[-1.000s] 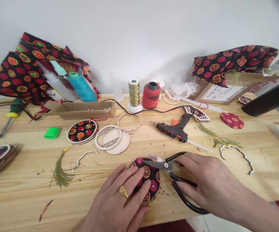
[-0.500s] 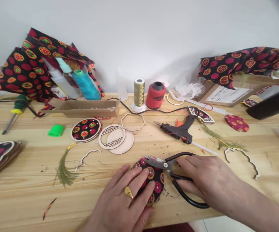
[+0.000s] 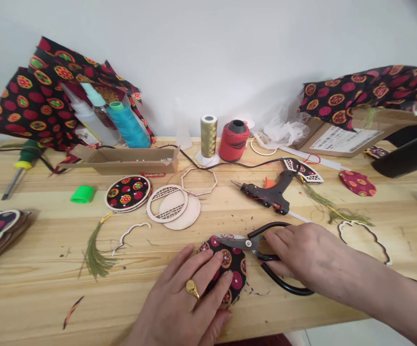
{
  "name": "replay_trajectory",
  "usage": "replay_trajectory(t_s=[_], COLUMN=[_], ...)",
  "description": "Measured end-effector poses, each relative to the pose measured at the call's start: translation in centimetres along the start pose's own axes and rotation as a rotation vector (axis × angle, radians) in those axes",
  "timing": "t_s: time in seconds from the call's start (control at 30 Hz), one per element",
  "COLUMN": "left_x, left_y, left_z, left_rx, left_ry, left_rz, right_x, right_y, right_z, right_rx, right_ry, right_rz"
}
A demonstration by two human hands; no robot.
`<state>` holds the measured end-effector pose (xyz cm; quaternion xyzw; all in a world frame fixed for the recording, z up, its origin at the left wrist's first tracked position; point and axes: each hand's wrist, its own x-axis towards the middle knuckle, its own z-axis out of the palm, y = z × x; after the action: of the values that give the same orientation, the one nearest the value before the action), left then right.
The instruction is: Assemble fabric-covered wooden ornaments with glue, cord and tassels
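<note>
A round piece of black fabric (image 3: 235, 269) with red and orange circles lies near the table's front edge. My left hand (image 3: 190, 293), a gold ring on one finger, rests over it with fingers stretched out and pressing it down. My right hand (image 3: 302, 254) is closed around the black-handled scissors (image 3: 253, 243). Their blades point left along the fabric's far edge and look nearly closed. Part of the fabric is hidden under my left fingers. Small dark scraps lie just right of it.
Beyond my hands lie a glue gun (image 3: 271, 192), wooden rings (image 3: 150, 214), a fabric disc (image 3: 129, 193) and a green tassel (image 3: 98, 252). Gold thread (image 3: 208, 137) and red thread (image 3: 233, 142) stand by the wall. A screwdriver (image 3: 22, 163) and a cardboard tray (image 3: 132, 161) are at left.
The scissors' handles and blades have come closer together as my right hand squeezed. My left hand stays on the fabric. The view has shifted slightly.
</note>
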<state>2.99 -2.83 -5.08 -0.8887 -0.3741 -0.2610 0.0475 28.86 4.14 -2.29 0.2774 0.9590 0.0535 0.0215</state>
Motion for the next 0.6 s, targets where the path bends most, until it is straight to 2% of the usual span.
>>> replay_trajectory(t_s=[0.13,0.27,0.6], left_x=[-0.25,-0.38,-0.47], left_y=[0.16,-0.04,-0.16], left_z=[0.30,-0.12,-0.15], left_rx=[-0.018,-0.003,-0.001], left_ry=[0.103,0.007,0.002], left_rz=[-0.050,-0.004,-0.006], right_x=[0.08,0.07,0.34], right_y=[-0.04,-0.15,-0.23], right_z=[0.09,0.13,-0.23], right_rx=[-0.031,-0.053,-0.035], right_ry=[0.030,0.019,0.028], right_rz=[-0.012,-0.022,-0.033])
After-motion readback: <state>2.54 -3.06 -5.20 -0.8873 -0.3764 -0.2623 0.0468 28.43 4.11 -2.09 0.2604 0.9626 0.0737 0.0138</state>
